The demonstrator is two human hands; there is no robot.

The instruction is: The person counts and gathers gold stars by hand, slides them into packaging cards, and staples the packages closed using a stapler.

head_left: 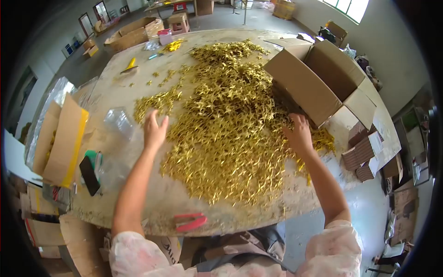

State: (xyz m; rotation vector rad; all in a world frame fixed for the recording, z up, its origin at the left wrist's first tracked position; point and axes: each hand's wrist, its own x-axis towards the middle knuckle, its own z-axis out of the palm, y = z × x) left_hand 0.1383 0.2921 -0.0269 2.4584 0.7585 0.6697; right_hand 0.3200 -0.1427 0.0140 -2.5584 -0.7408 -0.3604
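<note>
A wide heap of small gold star-like pieces point(226, 124) covers the middle of the table. My left hand point(155, 130) is over the heap's left side, beside a smaller cluster of gold pieces point(159, 101), with thumb and fingers apart and nothing held. At the heap's right edge is my right hand point(299, 134), fingers spread, near the lower corner of an open cardboard box point(304, 83). Some yellow pieces point(323, 140) lie just right of that hand. A clear plastic container point(119, 122) rests left of my left hand.
A red stapler-like tool point(190, 221) lies at the table's point(161, 203) near edge. On the left are a dark phone point(89, 176) and a box with yellow tape point(67, 143). A yellow-handled scraper point(130, 67) is at the back left; stacked brown bundles point(362, 152) are at the right.
</note>
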